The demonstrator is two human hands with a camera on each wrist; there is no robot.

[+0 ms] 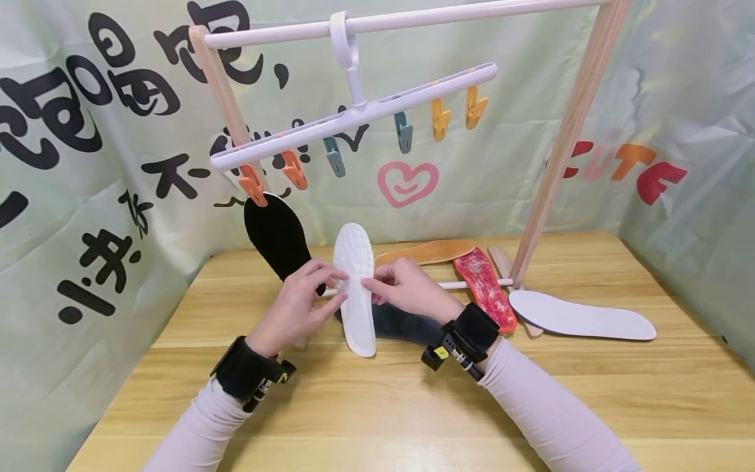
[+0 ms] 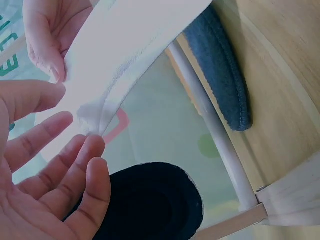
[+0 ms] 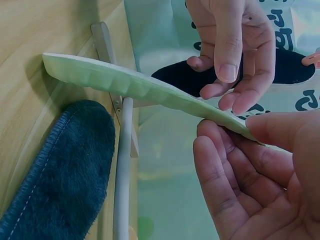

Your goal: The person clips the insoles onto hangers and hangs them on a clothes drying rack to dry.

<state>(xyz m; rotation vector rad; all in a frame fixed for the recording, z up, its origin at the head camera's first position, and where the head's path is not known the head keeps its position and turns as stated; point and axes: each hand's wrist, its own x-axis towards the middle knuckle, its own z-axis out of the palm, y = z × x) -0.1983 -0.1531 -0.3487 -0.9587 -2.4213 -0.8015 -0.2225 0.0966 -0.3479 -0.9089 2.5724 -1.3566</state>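
Note:
A white insole (image 1: 357, 314) stands upright over the table in front of me. My right hand (image 1: 415, 290) pinches its right edge between thumb and fingers; the right wrist view shows the thumb on one face and fingers beneath the pale green, bumpy underside of the insole (image 3: 135, 87). At the left edge is my left hand (image 1: 297, 307), its fingers loosely spread and tips right at the insole, without curling round it. A black insole (image 1: 277, 233) hangs from an orange clip (image 1: 252, 187), partly behind the left hand.
A white hanger (image 1: 354, 118) with orange, blue and yellow clips hangs on a rack bar (image 1: 413, 21). On the table lie a dark blue furry insole (image 1: 407, 324), a tan insole (image 1: 430, 252), a red patterned insole (image 1: 485, 288) and a white insole (image 1: 580, 317).

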